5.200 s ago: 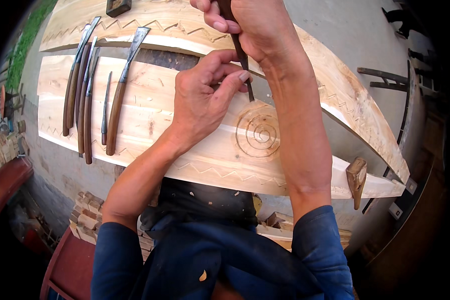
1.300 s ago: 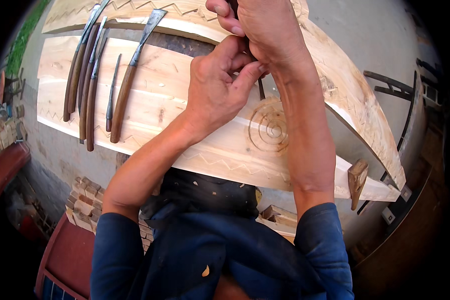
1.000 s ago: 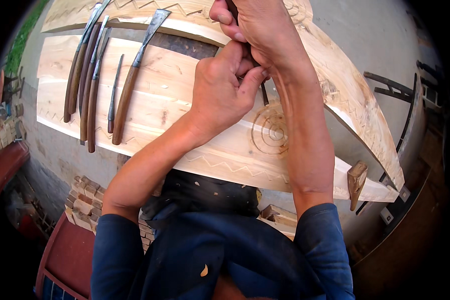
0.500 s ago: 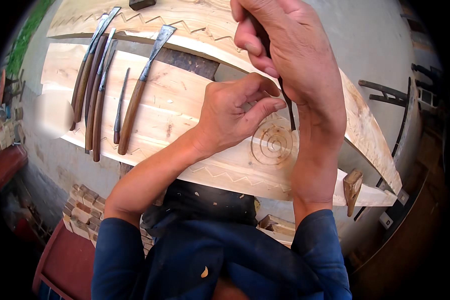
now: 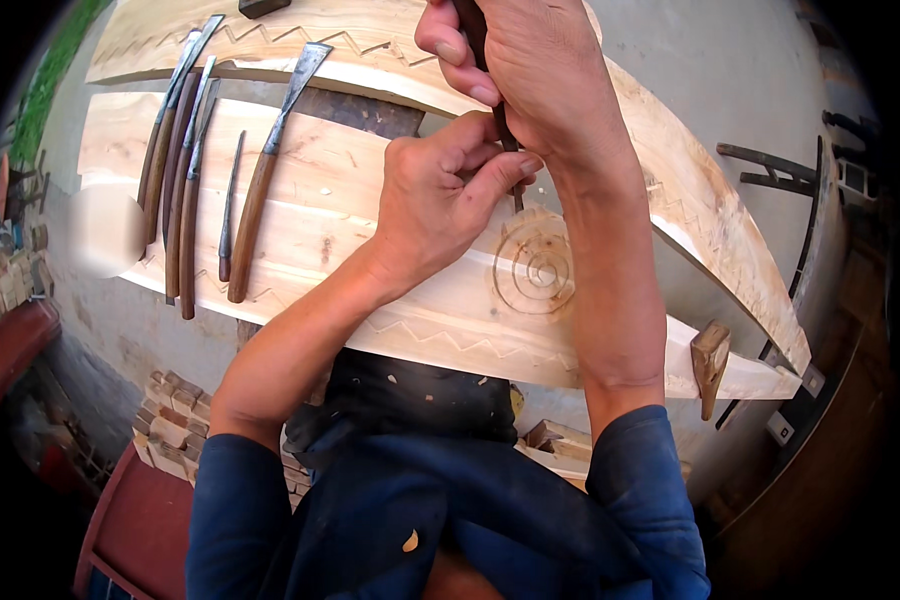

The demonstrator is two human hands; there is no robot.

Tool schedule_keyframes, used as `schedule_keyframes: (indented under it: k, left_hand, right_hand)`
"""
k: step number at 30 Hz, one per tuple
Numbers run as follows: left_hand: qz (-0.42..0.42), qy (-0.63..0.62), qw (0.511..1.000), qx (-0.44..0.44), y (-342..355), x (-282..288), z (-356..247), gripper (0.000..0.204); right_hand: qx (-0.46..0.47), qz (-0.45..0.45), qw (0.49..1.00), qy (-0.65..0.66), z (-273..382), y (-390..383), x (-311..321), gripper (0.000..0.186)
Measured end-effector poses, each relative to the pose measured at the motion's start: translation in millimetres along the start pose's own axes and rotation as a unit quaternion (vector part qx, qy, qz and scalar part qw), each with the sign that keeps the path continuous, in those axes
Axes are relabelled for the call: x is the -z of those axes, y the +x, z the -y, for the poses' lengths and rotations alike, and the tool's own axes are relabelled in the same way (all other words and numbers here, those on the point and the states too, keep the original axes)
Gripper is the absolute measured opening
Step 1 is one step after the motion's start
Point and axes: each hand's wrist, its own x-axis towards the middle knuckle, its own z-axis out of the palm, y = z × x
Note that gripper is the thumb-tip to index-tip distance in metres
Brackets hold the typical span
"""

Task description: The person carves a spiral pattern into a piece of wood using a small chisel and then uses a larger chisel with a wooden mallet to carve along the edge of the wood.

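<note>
My right hand (image 5: pixel 550 90) is wrapped round the dark handle of a carving chisel (image 5: pixel 476 45), held upright. Lower on the same tool, the fingers and thumb of my left hand (image 5: pixel 435 190) pinch its shaft. The chisel's narrow tip points down at the far edge of a carved spiral-like set of rings (image 5: pixel 535 268); whether it touches the wood cannot be made out. These rings are cut into a long pale wooden board (image 5: pixel 320 215), which has a carved zigzag line along its near edge.
Several wood-handled chisels (image 5: pixel 260 205) lie side by side on the board's left part. Beyond it is a second curved board (image 5: pixel 710 220) with a zigzag. A wooden wedge-shaped piece (image 5: pixel 710 355) sits at the right end. Stacked small wood blocks (image 5: pixel 175 420) stand at lower left.
Both hands and the chisel have shifted left, moving the tip from the rings' right side to their far edge. My left fingers have closed onto the shaft.
</note>
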Motion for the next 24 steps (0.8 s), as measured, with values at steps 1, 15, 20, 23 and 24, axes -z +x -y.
schedule_keyframes:
  k: [1, 15, 20, 23, 24]
  left_hand:
    - [0.000, -0.001, 1.000, 0.001, -0.3, 0.7, 0.0, 0.012]
    - [-0.016, 0.021, 1.000, -0.013, 0.3, 1.5, 5.7, 0.016]
    - [-0.050, 0.063, 0.997, -0.022, 0.5, -0.9, 9.2, 0.018]
    - [-0.064, 0.111, 0.991, -0.032, 1.5, 0.5, 4.0, 0.021]
    - [-0.060, 0.144, 0.987, -0.046, 1.9, 1.5, 1.7, 0.022]
  right_hand:
    - [0.006, 0.004, 1.000, 0.005, -1.2, 0.6, -0.9, 0.045]
    - [0.009, -0.004, 1.000, 0.000, -8.8, 5.7, -0.4, 0.042]
    - [-0.030, -0.010, 0.999, -0.019, -24.2, 16.4, -0.2, 0.040]
    - [-0.067, -0.030, 0.997, -0.033, -22.7, 16.9, -0.9, 0.038]
    - [-0.068, -0.029, 0.997, -0.033, -26.0, 17.8, -0.3, 0.038]
